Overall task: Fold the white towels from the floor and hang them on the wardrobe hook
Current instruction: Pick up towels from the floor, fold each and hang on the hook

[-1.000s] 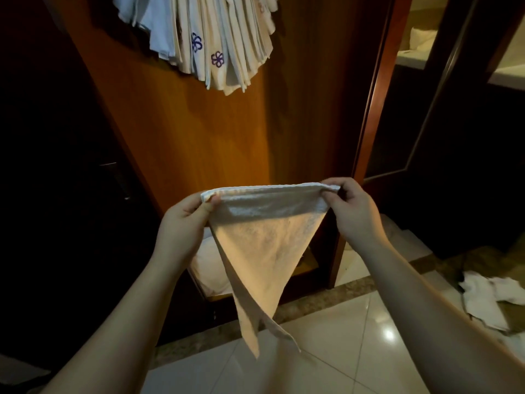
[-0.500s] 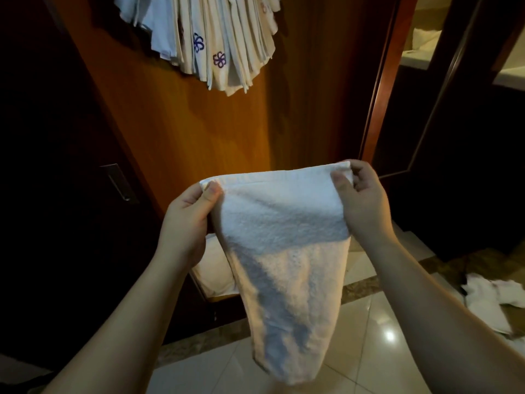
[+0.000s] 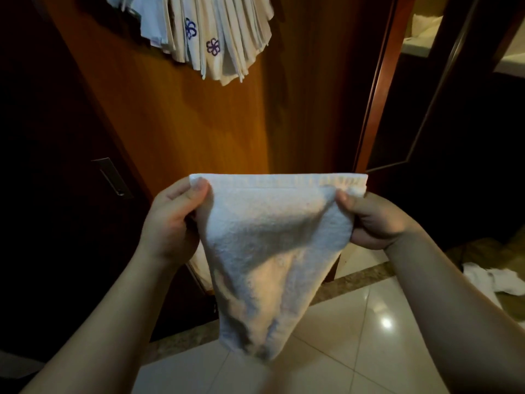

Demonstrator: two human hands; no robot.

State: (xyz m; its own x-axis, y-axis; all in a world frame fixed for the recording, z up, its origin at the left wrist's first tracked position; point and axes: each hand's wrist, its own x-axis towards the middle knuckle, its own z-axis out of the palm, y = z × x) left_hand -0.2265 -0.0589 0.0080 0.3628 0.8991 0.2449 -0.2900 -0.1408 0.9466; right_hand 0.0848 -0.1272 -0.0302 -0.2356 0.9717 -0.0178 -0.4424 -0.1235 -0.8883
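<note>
Left hand [image 3: 173, 223] and right hand [image 3: 375, 220] each pinch a top corner of the white towel [image 3: 272, 251], top edge stretched level, the rest sagging over the tiled floor [image 3: 355, 351]. More towels [image 3: 494, 280] lie crumpled at floor's right edge. Beyond, folded towels [image 3: 216, 32] hang on the wardrobe door [image 3: 184, 118].

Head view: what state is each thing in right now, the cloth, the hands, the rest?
White towel: stretched along its top edge, hanging loose below.
Left hand: pinches the top left corner.
Right hand: pinches the top right corner.
Hung towels: folded, bunched on the wardrobe.
Floor towels: crumpled, unfolded.
</note>
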